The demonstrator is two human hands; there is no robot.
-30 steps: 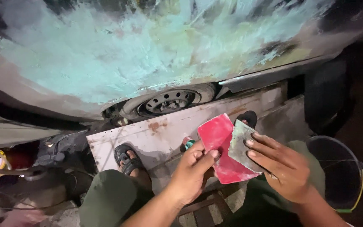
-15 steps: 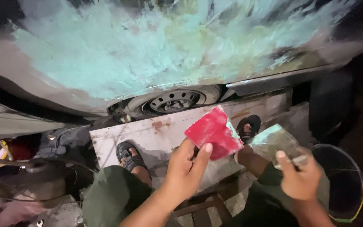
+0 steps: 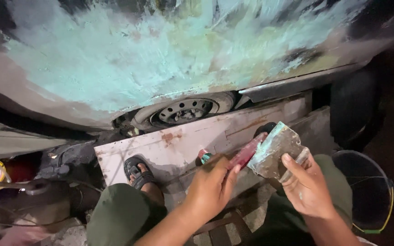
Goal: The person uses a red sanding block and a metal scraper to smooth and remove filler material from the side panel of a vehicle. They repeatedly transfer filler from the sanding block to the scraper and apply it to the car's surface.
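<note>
Car panel (image 3: 137,59) above scraper (image 3: 277,150), red card (image 3: 247,154)

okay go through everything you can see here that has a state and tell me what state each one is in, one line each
left hand, gripping the red spreader.
red spreader, held edge-on, touching the metal scraper.
right hand, gripping the metal scraper.
metal scraper, blade up, smeared with greenish filler.
car panel, coated with rough pale green filler, unpainted.
wheel, lying flat under the car.
white board, rust-stained, propped on edge.
black bucket, upright, contents not visible.
</note>
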